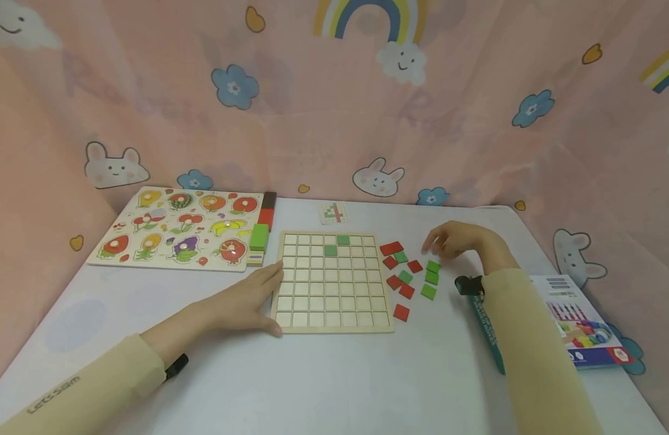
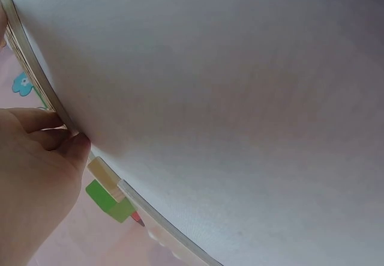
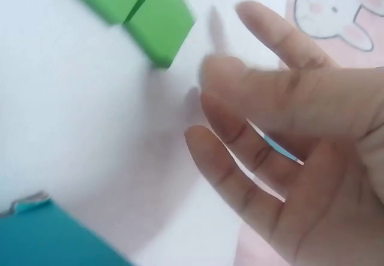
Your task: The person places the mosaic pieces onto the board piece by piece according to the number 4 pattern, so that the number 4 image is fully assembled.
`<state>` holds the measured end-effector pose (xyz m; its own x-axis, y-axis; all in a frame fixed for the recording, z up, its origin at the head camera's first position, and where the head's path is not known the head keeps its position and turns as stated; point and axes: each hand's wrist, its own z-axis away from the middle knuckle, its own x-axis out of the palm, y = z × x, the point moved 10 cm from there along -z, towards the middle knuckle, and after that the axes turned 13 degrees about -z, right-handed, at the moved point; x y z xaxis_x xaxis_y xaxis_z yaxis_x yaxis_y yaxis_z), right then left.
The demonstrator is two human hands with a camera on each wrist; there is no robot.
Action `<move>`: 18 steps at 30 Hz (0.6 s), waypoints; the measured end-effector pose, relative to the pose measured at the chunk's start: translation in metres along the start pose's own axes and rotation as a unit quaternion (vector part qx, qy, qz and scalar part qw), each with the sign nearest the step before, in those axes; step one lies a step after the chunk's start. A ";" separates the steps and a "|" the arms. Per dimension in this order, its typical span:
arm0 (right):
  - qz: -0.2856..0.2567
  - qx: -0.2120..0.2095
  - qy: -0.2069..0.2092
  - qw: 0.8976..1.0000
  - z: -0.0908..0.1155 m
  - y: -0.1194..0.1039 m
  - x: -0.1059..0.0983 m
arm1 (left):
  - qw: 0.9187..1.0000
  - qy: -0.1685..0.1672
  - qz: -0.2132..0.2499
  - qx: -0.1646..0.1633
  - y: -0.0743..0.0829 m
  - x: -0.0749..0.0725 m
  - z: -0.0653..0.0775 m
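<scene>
A square wooden grid board [image 1: 332, 330] lies flat on the white table, with two green tiles [image 1: 342, 240] set diagonally in its upper cells. My left hand [image 1: 242, 305] rests against the board's left edge, fingers extended near the middle and thumb at the lower corner. Loose red tiles [image 1: 401, 312] and green tiles [image 1: 428, 292] lie scattered to the right of the board. Just beyond them hovers my right hand [image 1: 456, 240], fingers loosely bent and nothing between them. In the right wrist view, those fingertips are close to green tiles [image 3: 162, 29] but apart from them.
Behind the grid board lies a small pattern card [image 1: 333, 213]. At the back left is a fruit knob puzzle [image 1: 174, 228], with stacked coloured tiles [image 1: 259, 237] along its right side. A printed box [image 1: 579, 323] lies at the right, partly under my right forearm.
</scene>
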<state>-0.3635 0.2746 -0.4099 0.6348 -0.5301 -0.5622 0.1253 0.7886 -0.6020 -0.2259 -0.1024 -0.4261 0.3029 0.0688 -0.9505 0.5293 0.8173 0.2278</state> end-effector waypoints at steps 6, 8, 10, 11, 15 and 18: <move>0.006 0.012 -0.029 0.999 0.000 0.012 0.009 | 1.000 -0.004 0.002 -0.001 0.001 0.000 0.001; 0.011 0.008 -0.029 0.999 -0.001 0.011 0.011 | 1.000 -0.004 0.003 -0.002 0.001 0.000 0.001; 0.020 0.004 -0.029 0.999 -0.001 0.010 0.013 | 1.000 -0.004 0.003 -0.003 0.001 -0.001 0.001; 0.026 0.003 -0.028 0.999 -0.002 0.009 0.014 | 1.000 -0.005 0.003 -0.003 0.001 -0.001 0.001; 0.043 -0.008 -0.027 0.999 -0.003 0.004 0.016 | 1.000 -0.004 0.004 -0.002 0.002 -0.001 0.001; 0.053 -0.019 -0.021 0.998 -0.004 0.001 0.016 | 1.000 -0.003 0.005 -0.001 0.002 -0.002 0.001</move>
<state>-0.3558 0.2657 -0.4217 0.6738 -0.4304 -0.6007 0.0270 0.8267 -0.5620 -0.2243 -0.1012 -0.4236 0.3127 0.0738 -0.9470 0.5250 0.8174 0.2371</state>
